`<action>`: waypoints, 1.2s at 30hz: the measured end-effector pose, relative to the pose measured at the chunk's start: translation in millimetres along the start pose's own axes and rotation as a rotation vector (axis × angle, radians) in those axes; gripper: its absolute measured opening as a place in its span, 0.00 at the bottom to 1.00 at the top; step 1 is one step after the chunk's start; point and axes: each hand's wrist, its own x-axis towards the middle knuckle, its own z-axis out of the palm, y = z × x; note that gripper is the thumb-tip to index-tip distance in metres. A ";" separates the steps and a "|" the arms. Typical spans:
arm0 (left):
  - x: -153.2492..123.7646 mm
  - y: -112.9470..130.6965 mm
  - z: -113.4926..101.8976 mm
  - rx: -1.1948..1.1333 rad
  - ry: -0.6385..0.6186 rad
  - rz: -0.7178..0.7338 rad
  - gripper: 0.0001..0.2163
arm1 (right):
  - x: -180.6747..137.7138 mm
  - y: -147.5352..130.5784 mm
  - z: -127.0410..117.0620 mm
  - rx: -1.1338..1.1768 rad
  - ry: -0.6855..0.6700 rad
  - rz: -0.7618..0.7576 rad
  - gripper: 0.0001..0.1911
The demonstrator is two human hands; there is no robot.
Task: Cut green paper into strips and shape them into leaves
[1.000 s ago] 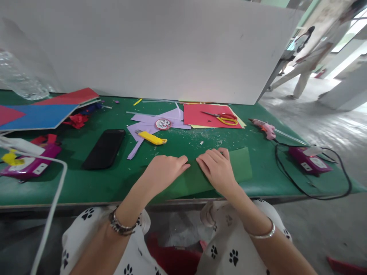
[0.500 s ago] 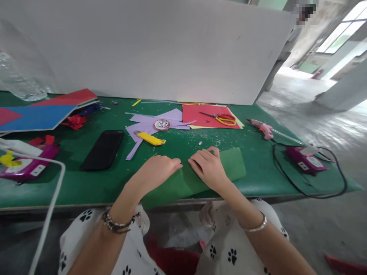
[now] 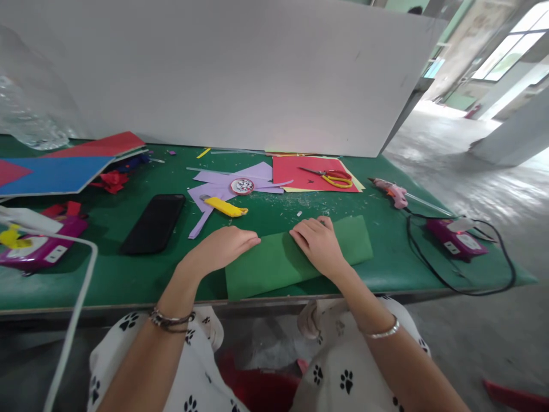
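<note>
A folded green paper sheet lies near the front edge of the green table. My left hand rests on the paper's upper left corner, fingers stretched flat and close together. My right hand presses flat on the paper's upper middle, fingers extended. Neither hand grips anything.
Behind the paper lie a yellow box cutter, purple paper pieces, a round tape roll, a black phone, red paper with scissors, and a pink glue gun with black cable. Coloured sheets lie at left.
My left hand slid left along the green paper's top edge and my right hand shifted slightly up; the paper now lies flatter and shows more between the hands.
</note>
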 end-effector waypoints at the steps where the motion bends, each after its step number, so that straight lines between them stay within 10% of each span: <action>1: 1.0 -1.5 1.2 -0.008 -0.010 -0.003 0.17 | 0.0 -0.1 2.4 -0.001 -0.020 0.005 0.15; 11: 6.2 -13.4 5.5 0.020 -0.026 -0.108 0.16 | -1.4 2.8 22.7 0.025 -0.154 0.072 0.10; 23: -3.8 -15.0 -6.9 0.275 0.235 -0.385 0.13 | 9.6 6.7 34.4 -0.045 -0.258 0.156 0.08; 26: -2.5 5.9 0.0 0.326 0.375 -0.276 0.12 | 11.3 5.7 34.2 -0.062 -0.240 0.147 0.08; 30: 10.3 34.5 31.8 0.299 0.266 0.049 0.19 | 11.4 4.7 28.5 -0.069 -0.206 0.107 0.07; 36: 15.8 35.4 38.5 0.326 0.465 -0.001 0.19 | 14.4 -0.5 4.0 -0.087 0.108 -0.043 0.14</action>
